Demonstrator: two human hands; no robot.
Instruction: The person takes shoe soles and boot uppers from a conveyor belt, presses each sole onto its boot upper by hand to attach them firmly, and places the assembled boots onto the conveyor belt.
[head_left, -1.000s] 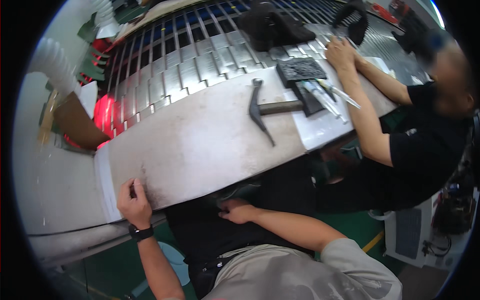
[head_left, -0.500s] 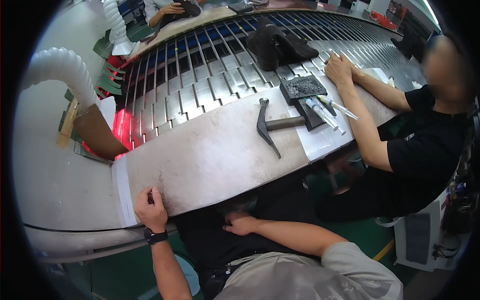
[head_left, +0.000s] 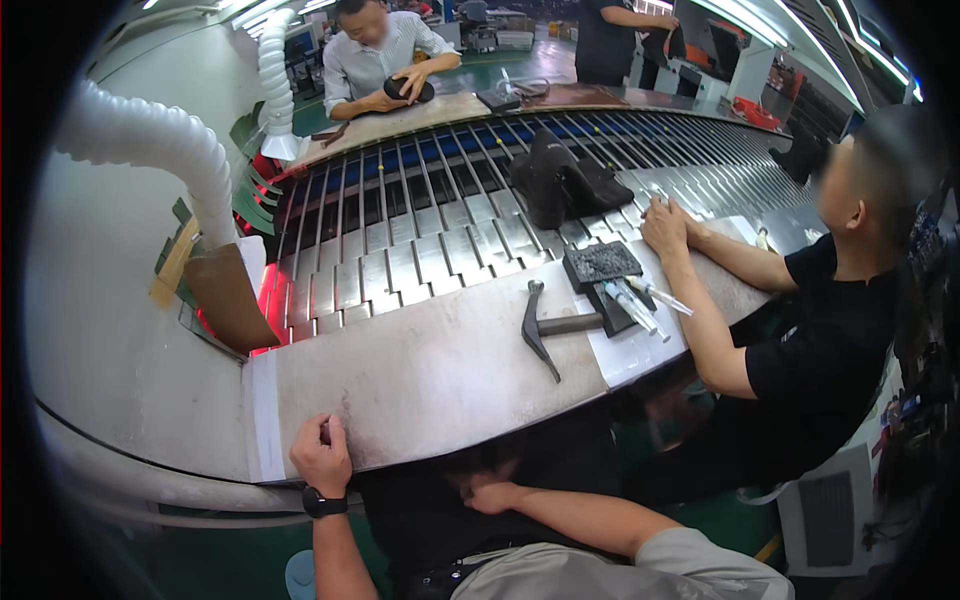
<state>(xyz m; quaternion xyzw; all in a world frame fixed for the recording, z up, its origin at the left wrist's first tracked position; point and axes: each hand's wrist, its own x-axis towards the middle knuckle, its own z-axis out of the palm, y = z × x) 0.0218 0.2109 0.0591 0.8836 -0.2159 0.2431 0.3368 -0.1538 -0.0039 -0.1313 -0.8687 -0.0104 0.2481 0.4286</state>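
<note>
We are taking 12 o'clock as straight ahead, across the desk point(head_left: 430, 390).

Hands: We are resting the left hand point(head_left: 322, 455) on the near edge of the desk. Its fingers are curling inward, leaving a narrow gap below the thumb; we cannot tell whether the palm is enclosing anything. A black watch point(head_left: 325, 503) is encircling this wrist. We are holding the right hand point(head_left: 492, 492) at 3 o'clock from the left, low over the dark trousers point(head_left: 410, 510). Its fingers are bending, but we cannot tell how far they are closing or what they are gripping.

Hammer: The hammer point(head_left: 540, 328) is lying on the desk at 2 o'clock from the left hand, well apart from both hands. Its rounded end is pointing to 12 o'clock, its tapered end to 5 and its handle to 3.

Surroundings: Between 1 and 2 o'clock from the hammer, a rough-topped dark block point(head_left: 602, 262) is sitting beside slim pen-shaped tools point(head_left: 632, 308). A white sheet point(head_left: 622, 374) is lying nearby. At 12 o'clock from the hammer, a black boot-shaped item point(head_left: 555, 185) is standing on the slatted metal conveyor point(head_left: 430, 258). At 2 o'clock, a seated co-worker is joining both hands point(head_left: 664, 228) at the conveyor's edge.
</note>
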